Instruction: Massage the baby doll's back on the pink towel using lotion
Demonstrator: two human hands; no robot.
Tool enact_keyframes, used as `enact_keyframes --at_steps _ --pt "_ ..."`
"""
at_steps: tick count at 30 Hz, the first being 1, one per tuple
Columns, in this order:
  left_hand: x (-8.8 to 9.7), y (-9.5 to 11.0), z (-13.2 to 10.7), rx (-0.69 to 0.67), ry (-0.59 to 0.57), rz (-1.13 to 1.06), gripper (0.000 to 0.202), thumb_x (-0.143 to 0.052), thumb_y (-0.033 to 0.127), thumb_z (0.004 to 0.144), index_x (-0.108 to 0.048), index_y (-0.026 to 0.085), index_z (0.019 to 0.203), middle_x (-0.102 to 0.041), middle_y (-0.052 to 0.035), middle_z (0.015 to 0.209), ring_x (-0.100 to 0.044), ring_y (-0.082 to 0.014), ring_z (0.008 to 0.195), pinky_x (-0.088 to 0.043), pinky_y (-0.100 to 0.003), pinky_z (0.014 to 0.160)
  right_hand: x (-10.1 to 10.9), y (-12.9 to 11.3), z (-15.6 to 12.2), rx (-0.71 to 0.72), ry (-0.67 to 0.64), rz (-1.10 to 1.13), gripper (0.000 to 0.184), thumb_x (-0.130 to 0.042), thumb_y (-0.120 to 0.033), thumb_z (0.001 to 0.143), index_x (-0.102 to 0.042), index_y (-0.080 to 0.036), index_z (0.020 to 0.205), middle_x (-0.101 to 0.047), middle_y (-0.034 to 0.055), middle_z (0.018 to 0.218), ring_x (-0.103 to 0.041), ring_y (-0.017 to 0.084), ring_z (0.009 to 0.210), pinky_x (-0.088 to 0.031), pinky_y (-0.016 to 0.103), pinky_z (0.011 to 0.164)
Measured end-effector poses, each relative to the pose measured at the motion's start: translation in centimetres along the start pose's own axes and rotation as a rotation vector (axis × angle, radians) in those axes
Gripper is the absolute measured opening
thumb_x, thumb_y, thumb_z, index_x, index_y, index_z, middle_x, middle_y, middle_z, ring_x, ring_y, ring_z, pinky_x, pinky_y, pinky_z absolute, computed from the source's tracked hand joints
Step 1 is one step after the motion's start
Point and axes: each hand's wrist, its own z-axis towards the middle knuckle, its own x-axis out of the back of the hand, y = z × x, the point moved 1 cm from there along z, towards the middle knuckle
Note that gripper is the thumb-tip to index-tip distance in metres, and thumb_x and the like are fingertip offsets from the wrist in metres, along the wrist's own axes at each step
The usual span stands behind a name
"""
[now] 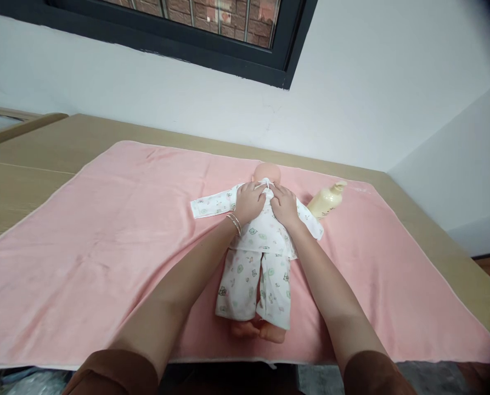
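Observation:
A bald baby doll [266, 171] lies on a pink blanket, dressed in a white patterned shirt [258, 236] and matching trousers [240, 282]. Both hands are at the shirt's neckline, resting on the upper part of the doll. The fingers of my left hand [251, 201] are bent together at the left side of a thin white tie [268, 184]. Opposite it, my right hand [283, 204] has its fingertips pinched at the tie's right side. The exact grip of the fingertips is small and partly hidden. The doll's sleeves spread out to both sides, and its feet [272, 332] stick out below the trousers.
The pink blanket [105, 236] covers much of a wooden table [26, 175]. A pale yellow pump bottle [327, 201] lies tilted beside the doll's right-hand sleeve. Behind the table are a white wall [146, 93] and a dark-framed window [286, 60].

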Motion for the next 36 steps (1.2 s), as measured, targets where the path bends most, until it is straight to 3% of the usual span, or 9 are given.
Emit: enact_keyframes --at_steps 7,12,17,26,32,36 --pt "0.0 -0.3 -0.2 -0.031 0.076 -0.106 0.025 -0.048 0.020 0.091 -0.069 0.026 0.103 -0.068 -0.0018 0.111 -0.057 -0.0200 0.112 -0.038 -0.038 0.103 -0.6 0.6 -0.4 0.055 0.158 0.119 0.041 -0.044 -0.016 0.083 -0.073 -0.021 0.111 -0.066 0.0067 0.128 -0.059 0.025 0.120 -0.042 0.046 0.107" --pt "0.1 -0.1 -0.3 -0.033 0.071 -0.100 0.024 -0.048 0.020 0.092 -0.068 0.026 0.103 -0.067 -0.0022 0.112 -0.056 -0.0199 0.113 -0.038 -0.037 0.104 -0.4 0.4 -0.5 0.053 0.190 0.133 0.038 -0.045 -0.015 0.082 -0.075 -0.023 0.105 -0.069 0.0047 0.123 -0.060 0.023 0.117 -0.044 0.044 0.106" --pt "0.0 0.0 -0.2 -0.019 0.055 -0.085 0.027 -0.047 0.023 0.092 -0.069 0.025 0.108 -0.066 -0.0033 0.116 -0.056 -0.0208 0.115 -0.038 -0.038 0.105 -0.2 0.0 -0.3 0.055 0.146 0.110 0.041 -0.044 -0.015 0.083 -0.073 -0.020 0.111 -0.068 0.0058 0.124 -0.060 0.024 0.117 -0.044 0.043 0.106" --pt "0.0 -0.1 0.1 -0.032 -0.003 -0.009 0.039 -0.041 0.022 0.093 -0.064 0.024 0.125 -0.062 -0.0066 0.130 -0.052 -0.0239 0.125 -0.037 -0.043 0.109 0.4 -0.2 0.2 0.068 -0.035 -0.009 0.050 -0.041 -0.015 0.087 -0.062 -0.022 0.132 -0.053 0.0041 0.145 -0.050 0.028 0.129 -0.038 0.048 0.111" --pt "0.2 0.1 0.0 -0.030 0.007 -0.007 0.038 -0.042 0.021 0.091 -0.064 0.023 0.123 -0.065 -0.0065 0.123 -0.055 -0.0241 0.120 -0.040 -0.043 0.106 0.3 -0.1 -0.1 0.071 0.020 0.031 0.048 -0.041 -0.015 0.087 -0.066 -0.023 0.127 -0.054 0.0035 0.144 -0.052 0.025 0.129 -0.039 0.046 0.111" --pt "0.3 0.2 0.0 -0.023 0.007 0.003 0.037 -0.042 0.021 0.091 -0.064 0.023 0.121 -0.064 -0.0070 0.124 -0.055 -0.0236 0.120 -0.039 -0.042 0.108 0.0 -0.2 -0.4 0.001 0.073 0.056 0.048 -0.041 -0.016 0.087 -0.065 -0.020 0.129 -0.056 0.0064 0.141 -0.053 0.024 0.129 -0.039 0.043 0.111"
